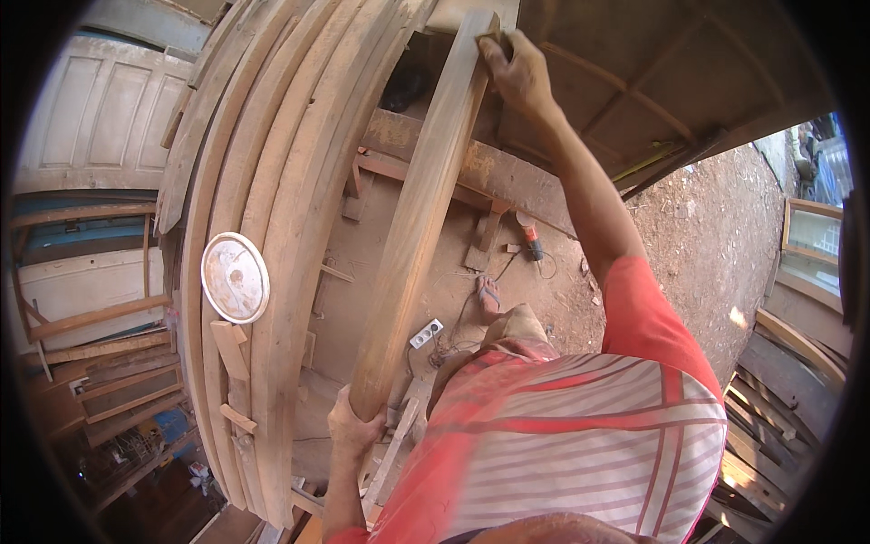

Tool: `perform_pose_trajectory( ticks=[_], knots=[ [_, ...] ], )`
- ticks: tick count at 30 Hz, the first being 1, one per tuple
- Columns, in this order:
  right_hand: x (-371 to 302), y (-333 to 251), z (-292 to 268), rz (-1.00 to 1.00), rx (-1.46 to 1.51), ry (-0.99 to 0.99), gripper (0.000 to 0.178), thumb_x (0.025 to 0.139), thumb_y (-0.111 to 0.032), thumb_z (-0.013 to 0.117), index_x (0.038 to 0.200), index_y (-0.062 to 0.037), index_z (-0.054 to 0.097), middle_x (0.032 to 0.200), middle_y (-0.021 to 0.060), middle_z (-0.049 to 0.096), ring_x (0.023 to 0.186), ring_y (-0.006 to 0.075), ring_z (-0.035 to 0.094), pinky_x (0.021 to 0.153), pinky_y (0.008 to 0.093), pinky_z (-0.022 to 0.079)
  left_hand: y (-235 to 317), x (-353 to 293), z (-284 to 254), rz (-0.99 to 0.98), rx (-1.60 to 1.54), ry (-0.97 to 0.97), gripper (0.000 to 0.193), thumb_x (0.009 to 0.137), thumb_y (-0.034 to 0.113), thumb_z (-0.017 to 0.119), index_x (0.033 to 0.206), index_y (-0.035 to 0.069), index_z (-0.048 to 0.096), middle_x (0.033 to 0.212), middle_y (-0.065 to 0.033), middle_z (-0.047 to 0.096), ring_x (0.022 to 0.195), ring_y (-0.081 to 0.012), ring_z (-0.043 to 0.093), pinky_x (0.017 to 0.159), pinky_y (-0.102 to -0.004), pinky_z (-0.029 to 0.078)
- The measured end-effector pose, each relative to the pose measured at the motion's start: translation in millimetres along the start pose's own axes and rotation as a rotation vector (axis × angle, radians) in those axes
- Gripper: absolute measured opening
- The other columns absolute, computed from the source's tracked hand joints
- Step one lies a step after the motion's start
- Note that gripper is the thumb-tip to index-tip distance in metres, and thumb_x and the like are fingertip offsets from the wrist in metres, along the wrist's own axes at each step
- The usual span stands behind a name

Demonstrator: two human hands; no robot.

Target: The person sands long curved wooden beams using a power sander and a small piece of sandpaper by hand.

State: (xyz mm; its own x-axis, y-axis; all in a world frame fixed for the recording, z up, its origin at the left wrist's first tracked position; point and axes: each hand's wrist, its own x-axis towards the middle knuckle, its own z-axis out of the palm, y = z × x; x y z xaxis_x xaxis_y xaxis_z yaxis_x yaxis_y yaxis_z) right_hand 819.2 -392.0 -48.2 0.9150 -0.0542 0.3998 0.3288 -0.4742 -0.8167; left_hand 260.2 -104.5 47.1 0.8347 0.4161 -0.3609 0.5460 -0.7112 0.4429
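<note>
A long, squared wooden beam [421, 195] runs at a slant from near me to the far edge of the view. My left hand [355, 422] is wrapped around its near end, with the thumb along the side. At the far end my right hand [521, 77], arm stretched out, is closed over a small brown piece [489, 39] that looks like folded sandpaper, pressed against the beam's top. My fingers partly cover that piece.
Left of the beam lies a stack of long boards [272, 199], bearing a white round lid [236, 278] and wood offcuts [231, 349]. Below are a power strip [426, 334], an orange-and-black power tool [529, 238] and my sandalled foot [488, 295]. A dark panel [652, 72] stands far right.
</note>
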Motion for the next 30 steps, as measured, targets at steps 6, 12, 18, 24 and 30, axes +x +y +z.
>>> perform_pose_trajectory(
  ticks=[6,12,18,24,30],
  knots=[
    [90.3,13.2,4.0,-0.137,0.036,0.045,0.029,0.105,-0.025,0.066,0.112,0.002,0.072,0.095,0.019,0.076,0.084,0.0277,0.074,0.077,0.0414,0.058,-6.0,-6.2,-4.4,0.062,-0.01,0.012,0.062,0.076,0.026,0.09,0.127,0.004,0.062,0.105,-0.0245,0.076,0.098,-0.0441,0.076,0.083,-0.0496,0.061],
    [-70.6,-64.2,-17.2,-0.08,0.103,-0.143,0.025,0.103,-0.024,0.071,0.114,-0.0011,0.07,0.092,0.0157,0.074,0.08,0.0254,0.069,0.074,0.0384,0.057,-13.5,0.2,-1.9,0.044,0.0,-0.04,0.066,0.078,0.026,0.089,0.132,0.003,0.059,0.11,-0.0251,0.075,0.103,-0.0438,0.075,0.087,-0.0491,0.06],
    [-335.7,-186.8,-15.0,-0.485,0.123,-0.356,0.023,0.088,-0.005,0.082,0.109,-0.0054,0.073,0.087,0.0092,0.063,0.075,0.0249,0.064,0.064,0.0361,0.056,-14.9,-6.1,-2.9,-0.026,-0.044,-0.067,0.07,0.078,0.029,0.087,0.135,0.001,0.058,0.117,-0.0258,0.073,0.111,-0.0425,0.072,0.096,-0.0499,0.057],
    [-382.4,-213.7,-12.8,-0.342,0.044,-0.365,0.017,0.092,-0.015,0.079,0.096,-0.0096,0.064,0.09,0.011,0.061,0.08,0.0315,0.064,0.07,0.0449,0.056,-54.9,-59.1,-27.2,0.212,-0.09,0.184,0.086,0.079,0.02,0.084,0.154,0.002,0.045,0.154,-0.0257,0.051,0.145,-0.0416,0.049,0.12,-0.0508,0.04],
    [-398.2,-210.2,-1.3,-0.325,0.013,-0.268,0.023,0.093,-0.021,0.08,0.097,-0.0053,0.063,0.085,0.0122,0.061,0.076,0.0319,0.063,0.067,0.044,0.054,-167.7,-201.5,-59.2,-0.149,0.113,0.137,0.109,0.067,0.026,0.095,0.159,0.005,0.04,0.161,-0.0216,0.046,0.153,-0.0401,0.038,0.126,-0.053,0.032]
  ],
)
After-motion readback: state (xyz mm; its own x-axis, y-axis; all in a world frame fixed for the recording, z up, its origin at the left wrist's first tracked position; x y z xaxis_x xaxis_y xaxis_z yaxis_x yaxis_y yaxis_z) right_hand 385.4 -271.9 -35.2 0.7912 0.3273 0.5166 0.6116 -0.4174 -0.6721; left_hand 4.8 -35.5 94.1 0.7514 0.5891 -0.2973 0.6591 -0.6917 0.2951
